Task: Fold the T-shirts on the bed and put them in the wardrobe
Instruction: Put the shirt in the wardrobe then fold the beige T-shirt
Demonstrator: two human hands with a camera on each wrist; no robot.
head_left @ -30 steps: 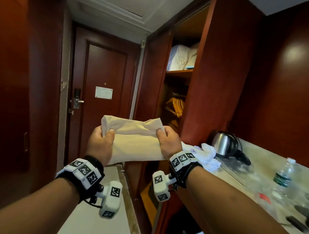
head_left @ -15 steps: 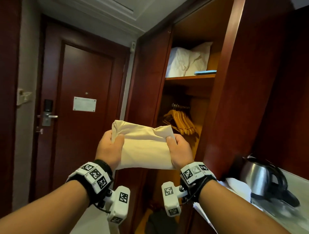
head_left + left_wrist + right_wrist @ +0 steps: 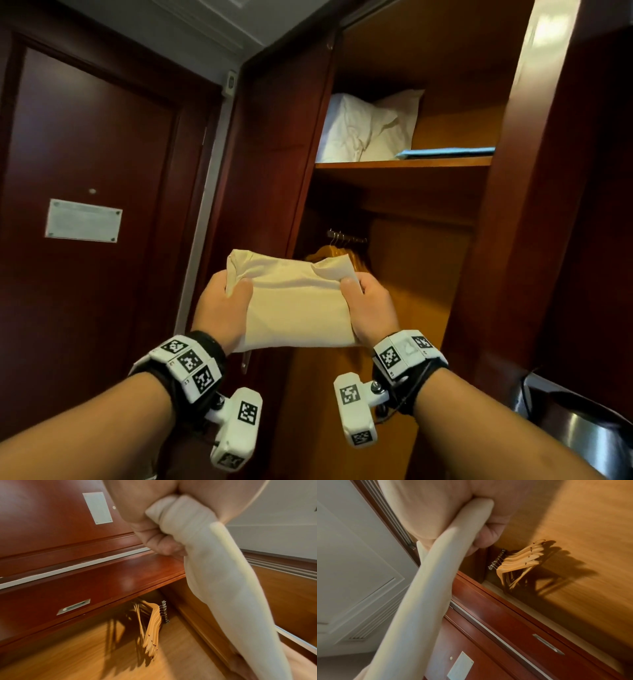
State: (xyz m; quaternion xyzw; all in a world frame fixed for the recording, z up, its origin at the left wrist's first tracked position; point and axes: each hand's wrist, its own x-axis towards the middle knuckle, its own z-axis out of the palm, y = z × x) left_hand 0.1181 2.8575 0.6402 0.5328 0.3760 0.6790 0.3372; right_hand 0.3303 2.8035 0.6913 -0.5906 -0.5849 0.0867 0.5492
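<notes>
Cream cotton, folded into a flat packet: the T-shirt [image 3: 298,305] is held up in the air in the head view, in front of the open wardrobe [image 3: 404,164], below its upper shelf. The left hand [image 3: 222,308] grasps the packet's left edge with the thumb on top, and the right hand [image 3: 371,308] grasps the right edge the same way. On the shelf lie a white pillow [image 3: 366,126] and a flat blue item [image 3: 445,152]. Wooden hangers [image 3: 342,253] show just behind the T-shirt's far edge. A dark door with a pale plaque [image 3: 84,221] stands to the left.

From the left wrist, the left hand [image 3: 150,534] has its fingers curled round the bunched T-shirt [image 3: 223,581], with the hangers [image 3: 150,628] beyond.

From the right wrist, the right hand [image 3: 488,534] is curled round the T-shirt [image 3: 428,595], near the hangers [image 3: 520,559].
</notes>
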